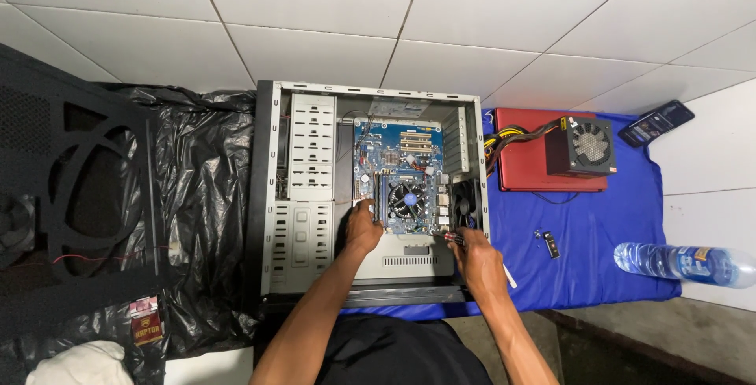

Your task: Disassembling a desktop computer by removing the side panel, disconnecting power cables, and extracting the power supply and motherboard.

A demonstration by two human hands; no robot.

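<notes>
Inside an open grey metal computer case (303,196) on the blue mat's (598,235) left edge: left hand (363,227), fingers curled, pressing the blue motherboard's (398,176) near-left corner; right hand (478,259) closed around a red-and-black-handled screwdriver (454,238) at its near-right corner.

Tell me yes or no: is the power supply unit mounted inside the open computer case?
No. The power supply unit sits outside the computer case, on a red flat object on the blue mat, cables trailing toward the case.
</notes>
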